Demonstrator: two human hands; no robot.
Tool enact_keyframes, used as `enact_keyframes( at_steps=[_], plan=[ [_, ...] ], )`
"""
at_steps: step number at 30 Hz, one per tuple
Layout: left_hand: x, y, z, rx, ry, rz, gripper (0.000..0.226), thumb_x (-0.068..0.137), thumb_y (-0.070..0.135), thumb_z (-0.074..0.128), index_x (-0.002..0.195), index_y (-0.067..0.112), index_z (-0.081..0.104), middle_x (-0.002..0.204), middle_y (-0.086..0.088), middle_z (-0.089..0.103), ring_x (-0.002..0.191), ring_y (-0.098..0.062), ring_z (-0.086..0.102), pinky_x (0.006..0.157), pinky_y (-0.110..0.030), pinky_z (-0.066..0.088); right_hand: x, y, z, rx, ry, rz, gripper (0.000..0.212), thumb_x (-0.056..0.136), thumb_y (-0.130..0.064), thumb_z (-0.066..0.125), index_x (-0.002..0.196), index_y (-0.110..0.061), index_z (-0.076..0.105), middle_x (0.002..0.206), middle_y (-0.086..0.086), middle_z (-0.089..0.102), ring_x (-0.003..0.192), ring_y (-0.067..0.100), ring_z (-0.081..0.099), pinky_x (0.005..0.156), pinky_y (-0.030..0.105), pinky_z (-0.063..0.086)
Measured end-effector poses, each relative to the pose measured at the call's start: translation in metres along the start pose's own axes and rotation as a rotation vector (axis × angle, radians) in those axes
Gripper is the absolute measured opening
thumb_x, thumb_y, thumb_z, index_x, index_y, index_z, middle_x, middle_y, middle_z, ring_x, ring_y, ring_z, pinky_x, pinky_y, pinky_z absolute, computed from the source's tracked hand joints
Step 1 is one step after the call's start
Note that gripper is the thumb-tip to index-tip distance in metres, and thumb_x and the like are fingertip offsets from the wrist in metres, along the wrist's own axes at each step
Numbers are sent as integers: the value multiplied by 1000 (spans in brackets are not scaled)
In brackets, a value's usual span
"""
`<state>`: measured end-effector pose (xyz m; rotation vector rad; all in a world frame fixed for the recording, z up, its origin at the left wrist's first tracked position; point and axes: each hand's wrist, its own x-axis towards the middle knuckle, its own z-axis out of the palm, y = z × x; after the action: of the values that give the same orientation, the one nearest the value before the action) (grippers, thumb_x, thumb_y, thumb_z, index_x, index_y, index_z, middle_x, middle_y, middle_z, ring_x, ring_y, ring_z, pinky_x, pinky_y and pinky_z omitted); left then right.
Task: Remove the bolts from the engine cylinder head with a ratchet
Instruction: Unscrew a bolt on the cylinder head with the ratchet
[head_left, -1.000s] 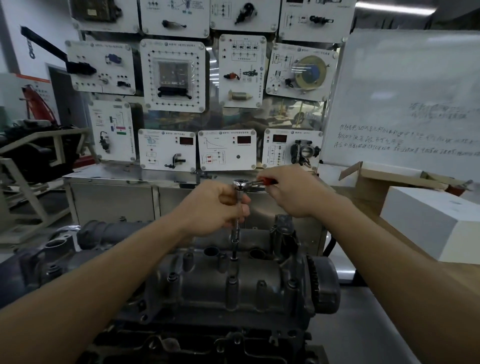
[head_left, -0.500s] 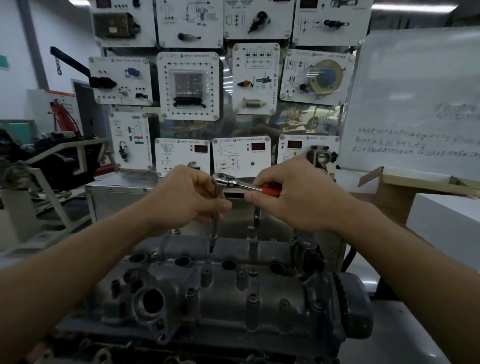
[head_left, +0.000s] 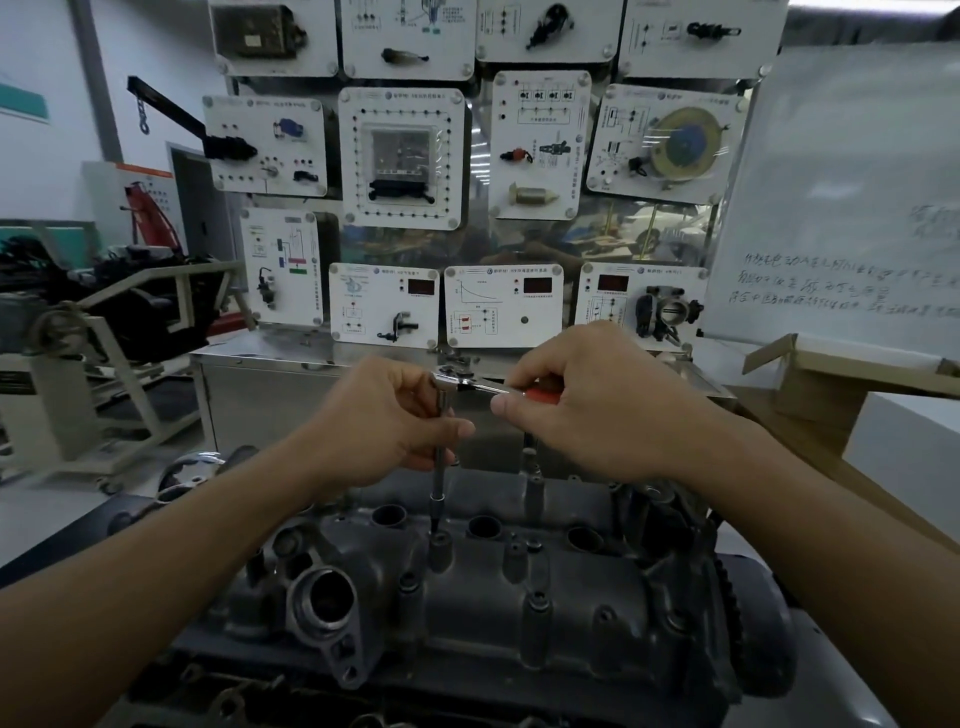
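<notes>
Head view — left hand wraps stiff steel extension; right hand grips ratchet handle — hold handle end for leverage.

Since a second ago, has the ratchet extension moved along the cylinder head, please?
Yes. The ratchet extension moved left along the cylinder head, one bolt position farther from the timing sprocket.

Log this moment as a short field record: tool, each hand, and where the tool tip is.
tool: chrome ratchet with red handle, long steel extension bar hanging upright below its head
left: left hand, fingers curled round the extension bar
right: right hand grips the red handle
tip: at a raised boss on the grey cast-metal cylinder head; seating cannot be told
</notes>
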<state>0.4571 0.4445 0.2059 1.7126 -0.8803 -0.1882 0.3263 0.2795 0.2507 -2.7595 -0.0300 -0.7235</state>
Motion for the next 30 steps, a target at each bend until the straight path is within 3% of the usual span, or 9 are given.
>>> enact_keyframes(
  at_steps=[7,10,12,15,17,20,22,25,30],
  plan=[
    [3,-6,1,12,6,18,44,63,22,86,83,-8,61,71,-17,71,73,-34,75,67,-39,63,-4,-15,-3,-39,-100,34,32,97,-39,60,80,-17,74,68,-2,66,60,15,61,62,38,57],
    [5,-7,4,96,43,43,40,57,34,84,70,4,62,64,-12,70,66,-27,74,58,-32,60,-3,-24,0,-70,-191,47,37,96,-41,59,75,-11,63,64,2,57,52,16,50,50,34,46],
    [6,-11,4,161,73,68,36,61,34,87,67,8,61,62,-11,70,61,-22,73,55,-29,58,-2,-28,2,-118,-226,39,33,97,-41,58,79,-14,55,70,1,54,56,16,52,53,33,47],
    [7,-19,1,236,92,116,23,79,22,85,79,13,64,67,-6,72,63,-18,73,58,-32,60,3,-22,-2,-225,-222,2,25,101,-34,52,81,-18,54,76,-1,54,67,17,55,66,38,51],
    [7,-20,1,283,29,154,20,86,22,80,93,27,62,73,2,74,69,-10,73,63,-32,59,9,-14,-7,-256,-239,-4,25,104,-32,49,85,-19,59,75,-2,56,69,17,54,67,37,48],
    [9,-16,5,133,-92,84,31,85,49,71,110,40,55,76,7,72,72,-9,71,66,-26,57,13,-5,-9,-223,-270,-57,27,105,-34,47,91,-18,64,73,-4,56,66,13,52,63,33,41],
    [11,-14,6,70,-117,55,25,90,63,54,107,45,55,77,0,72,74,-16,72,67,-29,55,13,-1,-9,-213,-280,-93,30,105,-36,47,88,-16,62,72,-3,56,66,15,52,64,36,44],
    [10,-14,5,38,-105,42,36,93,66,40,103,35,57,77,-6,72,77,-25,74,73,-38,56,16,3,-9,-264,-280,-140,34,105,-40,46,85,-16,61,72,-2,57,67,17,53,69,40,49],
    [-1,-5,3,98,-55,67,40,96,60,41,107,24,54,78,-8,73,75,-25,75,78,-49,62,25,20,-7,-303,-241,-228,26,103,-43,49,89,-24,58,72,-9,55,71,14,53,69,38,48]
  ],
)
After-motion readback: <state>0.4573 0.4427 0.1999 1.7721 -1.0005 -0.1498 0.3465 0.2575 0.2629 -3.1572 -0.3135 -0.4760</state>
